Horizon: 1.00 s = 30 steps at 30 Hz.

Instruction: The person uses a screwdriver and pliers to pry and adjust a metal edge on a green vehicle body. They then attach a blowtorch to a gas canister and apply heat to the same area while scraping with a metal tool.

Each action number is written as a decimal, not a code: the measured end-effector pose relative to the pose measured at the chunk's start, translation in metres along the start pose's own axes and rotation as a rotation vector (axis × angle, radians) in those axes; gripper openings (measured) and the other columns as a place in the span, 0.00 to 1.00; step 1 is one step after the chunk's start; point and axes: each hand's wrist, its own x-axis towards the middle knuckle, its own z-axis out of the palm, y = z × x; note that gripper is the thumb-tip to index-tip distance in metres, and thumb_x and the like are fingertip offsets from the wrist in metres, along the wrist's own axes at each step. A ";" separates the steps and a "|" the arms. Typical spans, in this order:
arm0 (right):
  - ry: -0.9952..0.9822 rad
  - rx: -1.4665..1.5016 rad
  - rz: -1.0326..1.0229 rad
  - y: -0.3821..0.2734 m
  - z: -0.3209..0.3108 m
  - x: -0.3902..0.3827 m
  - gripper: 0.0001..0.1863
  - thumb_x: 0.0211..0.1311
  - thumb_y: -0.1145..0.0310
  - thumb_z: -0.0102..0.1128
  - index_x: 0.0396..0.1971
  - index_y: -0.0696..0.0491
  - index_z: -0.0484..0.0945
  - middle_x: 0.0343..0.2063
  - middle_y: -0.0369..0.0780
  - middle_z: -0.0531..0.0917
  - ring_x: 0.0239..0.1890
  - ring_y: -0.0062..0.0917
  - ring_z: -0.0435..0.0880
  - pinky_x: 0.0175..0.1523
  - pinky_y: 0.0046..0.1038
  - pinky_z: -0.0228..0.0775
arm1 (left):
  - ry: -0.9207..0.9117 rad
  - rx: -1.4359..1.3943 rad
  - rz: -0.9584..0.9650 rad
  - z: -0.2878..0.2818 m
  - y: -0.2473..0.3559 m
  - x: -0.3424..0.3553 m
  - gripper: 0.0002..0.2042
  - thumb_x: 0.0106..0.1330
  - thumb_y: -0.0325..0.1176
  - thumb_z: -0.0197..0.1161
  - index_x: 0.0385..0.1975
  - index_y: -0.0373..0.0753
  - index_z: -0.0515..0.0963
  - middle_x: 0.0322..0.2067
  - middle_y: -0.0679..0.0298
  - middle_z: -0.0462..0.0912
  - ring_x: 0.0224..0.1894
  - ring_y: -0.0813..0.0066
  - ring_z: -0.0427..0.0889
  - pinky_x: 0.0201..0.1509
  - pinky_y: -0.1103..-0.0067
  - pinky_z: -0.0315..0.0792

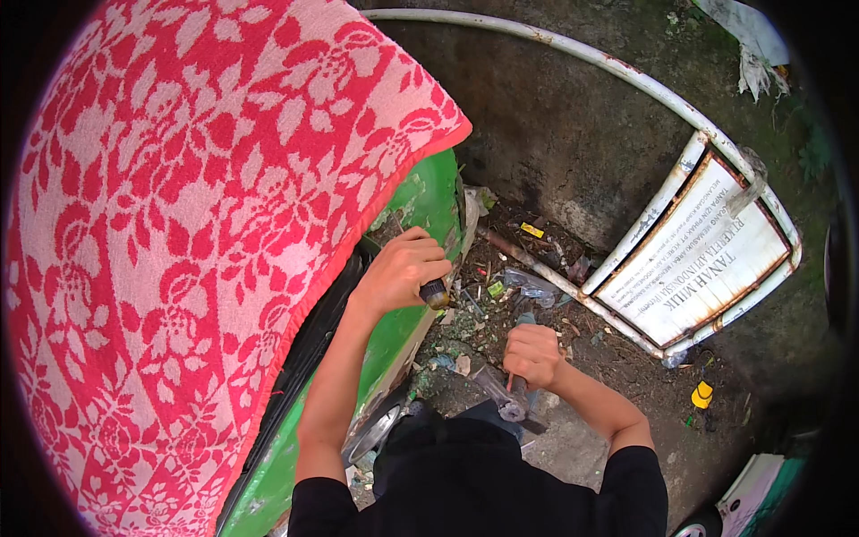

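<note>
My left hand [407, 268] is closed round a screwdriver [435, 294]; its dark handle with an amber end sticks out below the fist. The fist is close against a green metal vehicle body [428, 201] with worn, chipped paint. What the tool's tip touches is mostly hidden by my hand. My right hand [533, 356], lower and to the right, is wrapped round the handle of a hammer [512, 410]. The hammer's grey head points toward my body, apart from the screwdriver. A red and pink floral blanket [215, 179] covers the top of the vehicle.
A rusty white metal frame holds a white sign [702, 255] on the right, before a dark wall [537, 143]. Broken rubble, clear plastic bottles [530, 285] and yellow scraps [701, 395] litter the ground. A wheel [374, 433] shows beneath the green body.
</note>
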 end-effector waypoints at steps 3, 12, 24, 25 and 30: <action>-0.113 -0.140 0.067 0.011 0.009 -0.006 0.24 0.72 0.47 0.53 0.24 0.52 0.73 0.15 0.34 0.66 0.16 0.28 0.72 0.20 0.30 0.62 | -0.055 0.058 0.020 0.000 -0.004 0.003 0.14 0.38 0.29 0.71 0.22 0.40 0.72 0.22 0.64 0.71 0.31 0.63 0.78 0.47 0.68 0.73; -0.255 -0.258 0.237 0.020 0.017 -0.006 0.25 0.72 0.45 0.52 0.23 0.51 0.75 0.14 0.33 0.64 0.16 0.27 0.71 0.21 0.30 0.64 | 0.025 0.055 -0.028 0.002 -0.001 0.003 0.12 0.41 0.28 0.70 0.23 0.39 0.71 0.22 0.63 0.70 0.31 0.63 0.77 0.48 0.69 0.72; -0.090 -0.091 0.046 -0.004 -0.013 0.010 0.22 0.65 0.48 0.62 0.23 0.51 0.72 0.15 0.34 0.67 0.17 0.27 0.73 0.21 0.30 0.64 | 0.024 0.040 -0.021 0.005 0.003 -0.016 0.15 0.36 0.25 0.72 0.24 0.40 0.72 0.24 0.63 0.70 0.34 0.63 0.77 0.48 0.68 0.72; -0.073 -0.055 -0.037 -0.006 -0.014 0.008 0.22 0.64 0.49 0.63 0.22 0.50 0.70 0.15 0.35 0.68 0.17 0.29 0.75 0.22 0.31 0.65 | 0.033 0.043 -0.017 0.005 0.001 -0.014 0.15 0.36 0.25 0.72 0.24 0.40 0.72 0.24 0.63 0.71 0.34 0.62 0.77 0.48 0.68 0.72; -0.240 -0.275 0.286 0.003 0.010 -0.004 0.24 0.66 0.45 0.60 0.21 0.49 0.71 0.16 0.35 0.70 0.17 0.30 0.76 0.23 0.32 0.67 | 0.065 0.018 -0.002 0.002 -0.003 -0.009 0.16 0.36 0.25 0.72 0.25 0.39 0.72 0.25 0.63 0.71 0.35 0.62 0.77 0.49 0.67 0.71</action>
